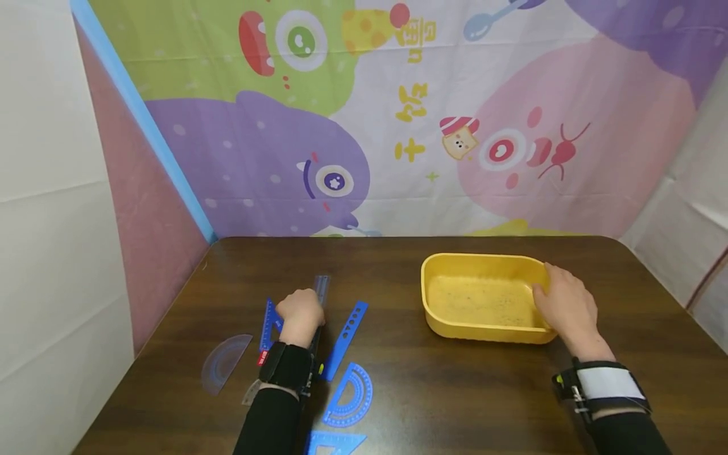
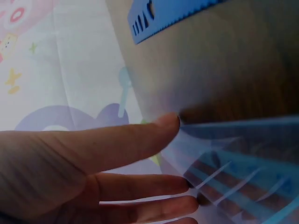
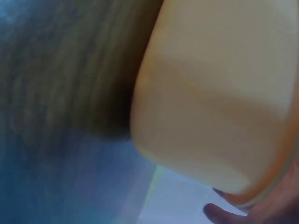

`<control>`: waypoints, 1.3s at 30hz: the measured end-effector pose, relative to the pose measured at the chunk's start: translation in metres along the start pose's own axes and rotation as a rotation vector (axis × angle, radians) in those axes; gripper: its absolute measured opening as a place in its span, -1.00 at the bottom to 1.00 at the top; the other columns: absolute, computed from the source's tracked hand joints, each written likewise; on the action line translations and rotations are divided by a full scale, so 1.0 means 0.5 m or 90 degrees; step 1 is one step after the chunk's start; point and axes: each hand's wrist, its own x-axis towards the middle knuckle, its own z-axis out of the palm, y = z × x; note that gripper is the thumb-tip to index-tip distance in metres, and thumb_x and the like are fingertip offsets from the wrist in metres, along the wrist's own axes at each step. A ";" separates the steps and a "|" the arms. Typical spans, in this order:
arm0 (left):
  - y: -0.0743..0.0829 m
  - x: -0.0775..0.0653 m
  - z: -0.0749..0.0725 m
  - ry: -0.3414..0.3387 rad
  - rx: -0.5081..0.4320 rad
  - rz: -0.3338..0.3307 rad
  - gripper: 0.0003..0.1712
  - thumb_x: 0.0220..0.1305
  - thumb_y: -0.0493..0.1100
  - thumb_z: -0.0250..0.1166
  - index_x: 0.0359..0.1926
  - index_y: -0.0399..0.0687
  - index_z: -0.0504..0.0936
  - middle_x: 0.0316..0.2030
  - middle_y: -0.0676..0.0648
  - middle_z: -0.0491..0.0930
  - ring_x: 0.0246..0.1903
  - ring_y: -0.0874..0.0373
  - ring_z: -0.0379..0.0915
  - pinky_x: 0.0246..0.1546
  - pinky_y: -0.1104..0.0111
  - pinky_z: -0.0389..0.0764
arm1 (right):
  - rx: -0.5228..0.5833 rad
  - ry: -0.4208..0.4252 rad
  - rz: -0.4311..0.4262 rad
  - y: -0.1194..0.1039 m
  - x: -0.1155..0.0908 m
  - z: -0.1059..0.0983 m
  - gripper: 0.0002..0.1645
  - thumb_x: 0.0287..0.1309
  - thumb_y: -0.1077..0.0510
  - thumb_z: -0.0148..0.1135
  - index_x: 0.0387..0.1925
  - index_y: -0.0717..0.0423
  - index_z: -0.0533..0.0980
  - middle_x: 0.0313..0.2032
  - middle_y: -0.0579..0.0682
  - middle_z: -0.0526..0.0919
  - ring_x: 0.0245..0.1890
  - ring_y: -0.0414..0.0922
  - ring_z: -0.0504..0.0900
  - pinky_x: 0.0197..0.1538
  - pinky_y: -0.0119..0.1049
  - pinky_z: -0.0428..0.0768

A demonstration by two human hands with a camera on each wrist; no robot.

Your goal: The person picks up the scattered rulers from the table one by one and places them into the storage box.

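Observation:
My left hand pinches a clear plastic ruler between thumb and fingers. In the left wrist view the thumb lies along the near edge of the clear ruler, with the fingertips at its other side. Around this hand are a blue set square, partly hidden behind it, and a blue ruler with cut-out shapes. My right hand grips the right end of a yellow plastic basin, thumb over the inside of the rim. The right wrist view shows the basin's outer wall.
A clear protractor lies at the left. Nearer the front are a blue protractor and another blue set square. A small clear piece shows beside the left wrist. The brown table ends at a cartoon cloth.

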 end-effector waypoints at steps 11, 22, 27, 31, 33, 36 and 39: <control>0.009 -0.005 0.016 0.039 -0.054 0.013 -0.65 0.06 -0.27 0.23 -0.11 -0.35 0.58 -0.15 -0.33 0.56 -0.19 -0.18 0.52 -0.34 0.06 0.56 | 0.077 -0.086 0.091 0.035 -0.010 0.016 -0.26 0.26 0.09 -0.13 0.27 0.52 -0.06 0.11 0.57 0.19 0.00 0.42 0.28 0.02 0.28 0.27; 0.013 -0.007 0.009 0.017 -0.068 0.026 -0.65 0.09 -0.26 0.21 -0.08 -0.34 0.56 -0.14 -0.35 0.54 -0.18 -0.22 0.50 -0.41 0.06 0.56 | 0.139 -0.108 0.164 0.036 -0.005 0.021 -0.23 0.07 0.31 -0.23 0.35 0.33 -0.14 0.16 0.52 0.17 -0.14 0.29 0.32 -0.08 0.21 0.34; 0.007 -0.006 0.003 -0.003 -0.066 0.046 -0.64 0.05 -0.22 0.24 -0.11 -0.34 0.56 -0.16 -0.34 0.54 -0.22 -0.17 0.50 -0.44 0.11 0.55 | 0.142 -0.109 0.176 0.032 -0.006 0.018 -0.20 0.04 0.33 -0.22 0.36 0.29 -0.13 0.15 0.52 0.19 -0.17 0.28 0.33 -0.15 0.16 0.37; -0.005 -0.006 -0.006 -0.017 -0.056 0.092 -0.68 -0.02 -0.18 0.28 -0.25 -0.34 0.58 -0.31 -0.27 0.56 -0.41 -0.07 0.48 -0.51 0.19 0.51 | 0.144 -0.114 0.184 0.029 -0.007 0.016 -0.19 0.04 0.34 -0.21 0.36 0.28 -0.15 0.16 0.53 0.17 -0.17 0.29 0.33 -0.15 0.16 0.37; -0.009 -0.005 -0.011 -0.020 -0.056 0.107 -0.68 -0.03 -0.17 0.28 -0.28 -0.35 0.58 -0.34 -0.26 0.56 -0.45 -0.05 0.46 -0.51 0.20 0.50 | 0.144 -0.118 0.190 0.029 -0.007 0.016 -0.19 0.05 0.35 -0.20 0.37 0.27 -0.16 0.17 0.53 0.15 -0.17 0.29 0.32 -0.14 0.17 0.37; -0.010 -0.007 -0.015 -0.017 -0.061 0.112 -0.69 0.00 -0.21 0.25 -0.25 -0.37 0.57 -0.32 -0.28 0.56 -0.43 -0.08 0.48 -0.50 0.19 0.50 | 0.142 -0.123 0.198 0.027 -0.006 0.016 -0.18 0.06 0.36 -0.19 0.37 0.27 -0.18 0.18 0.53 0.14 -0.17 0.28 0.32 -0.12 0.17 0.37; -0.005 -0.010 -0.013 0.012 -0.058 0.102 -0.72 0.04 -0.28 0.21 -0.21 -0.39 0.58 -0.27 -0.34 0.57 -0.34 -0.17 0.51 -0.48 0.15 0.52 | 0.143 -0.126 0.201 0.025 -0.005 0.017 -0.18 0.07 0.37 -0.19 0.37 0.27 -0.20 0.18 0.53 0.13 -0.16 0.28 0.31 -0.10 0.17 0.37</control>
